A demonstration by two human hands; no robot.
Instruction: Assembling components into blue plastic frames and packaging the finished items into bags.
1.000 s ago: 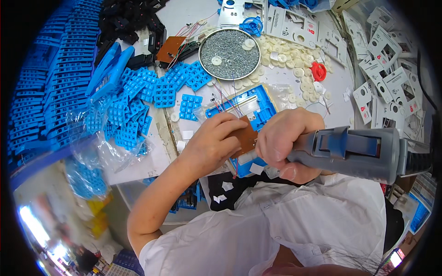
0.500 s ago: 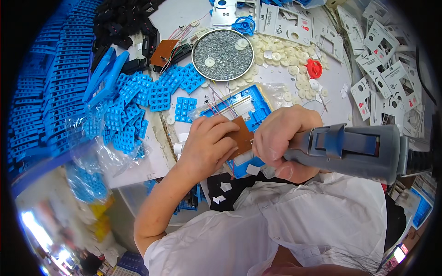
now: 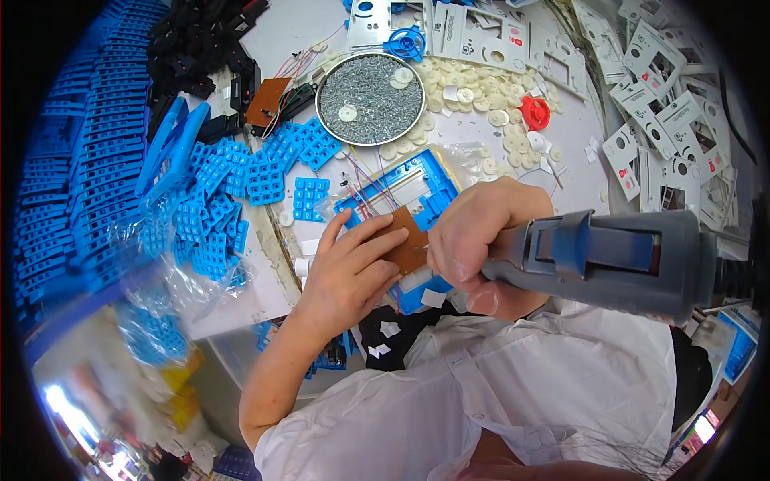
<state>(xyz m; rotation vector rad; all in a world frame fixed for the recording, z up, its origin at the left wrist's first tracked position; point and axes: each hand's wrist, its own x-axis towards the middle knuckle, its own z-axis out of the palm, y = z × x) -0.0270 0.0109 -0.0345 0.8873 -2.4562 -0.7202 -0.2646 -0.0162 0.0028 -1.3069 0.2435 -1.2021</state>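
A brown circuit board (image 3: 412,244) lies over a blue plastic housing (image 3: 439,192), with thin red and dark wires running from it. My left hand (image 3: 346,276) rests on the board's left side, fingers stretched out and pressing it from above. In my right hand (image 3: 485,240) is a grey power screwdriver (image 3: 609,252), held level with its handle pointing right. Its tip meets the board's right part, though my fingers hide most of the bit. Part of the housing is covered by the board and both hands.
Beyond the housing stands a round tray of small screws (image 3: 371,64). Blue keypads (image 3: 265,172) and stacked blue parts (image 3: 96,136) fill the left. White discs (image 3: 481,88) and a red wheel (image 3: 535,114) lie beyond my right hand; white panels (image 3: 674,136) are piled at right.
The left fingers have straightened and spread across the board. My right hand keeps the screwdriver at the board. The whole view has shifted slightly.
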